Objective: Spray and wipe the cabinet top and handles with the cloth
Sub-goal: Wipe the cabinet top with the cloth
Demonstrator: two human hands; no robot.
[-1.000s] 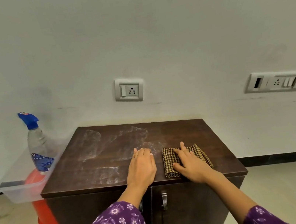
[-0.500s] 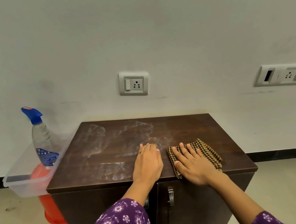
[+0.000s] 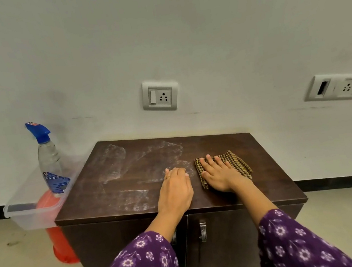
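Cloth [image 3: 234,158], brown check and folded, lies on the cabinet top [image 3: 261,166] just right of the frame's centre. The right hand [image 3: 219,175] presses down on it, fingers straight and slightly spread. The left hand [image 3: 175,191] rests palm down just beside it on bare wood, fingers held together, tips bent a little. White streaks smear the top's left half. The door handles [image 3: 203,231] sit lower centre. A spray bottle [image 3: 48,158] stands in a clear tub [image 3: 33,213] at left.

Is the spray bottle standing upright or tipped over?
Upright: the spray bottle stands in the clear box beside the cabinet, its blue trigger head on top.
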